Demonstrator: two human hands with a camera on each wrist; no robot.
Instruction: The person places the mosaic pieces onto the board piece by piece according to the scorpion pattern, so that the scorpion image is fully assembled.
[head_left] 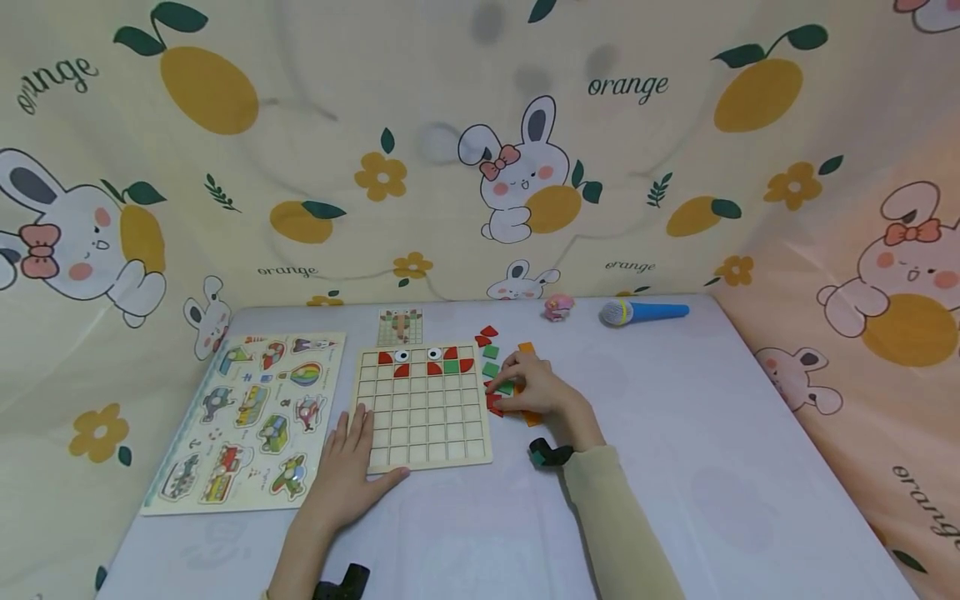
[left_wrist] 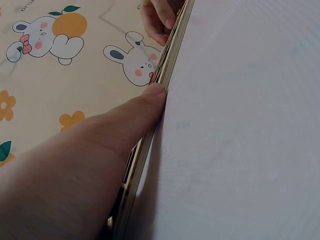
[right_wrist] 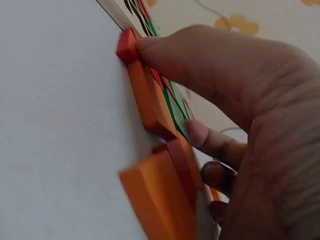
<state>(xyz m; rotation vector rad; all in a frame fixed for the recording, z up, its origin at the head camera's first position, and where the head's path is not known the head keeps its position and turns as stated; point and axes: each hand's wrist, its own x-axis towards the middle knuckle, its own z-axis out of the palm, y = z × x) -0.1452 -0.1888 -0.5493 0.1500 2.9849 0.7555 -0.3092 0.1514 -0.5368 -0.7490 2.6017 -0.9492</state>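
A square wooden grid board (head_left: 427, 429) lies mid-table, with red quarter pieces, two eye pieces and a green square (head_left: 451, 367) in its top rows. My left hand (head_left: 348, 471) rests flat with fingers on the board's left edge and the thumb by its lower edge; the thumb (left_wrist: 145, 102) touches that edge in the left wrist view. Right of the board, my right hand (head_left: 536, 387) is over the loose pieces, thumb and index finger at a red piece (head_left: 495, 405). In the right wrist view the thumb touches a red piece (right_wrist: 127, 46) beside orange pieces (right_wrist: 150, 100).
A sticker-like picture board (head_left: 247, 417) lies at the left. Behind the grid stands a small pattern card (head_left: 401, 327). A pink figurine (head_left: 558, 307) and a blue toy microphone (head_left: 652, 312) are at the back. Green squares (head_left: 491, 352) lie right of the grid.
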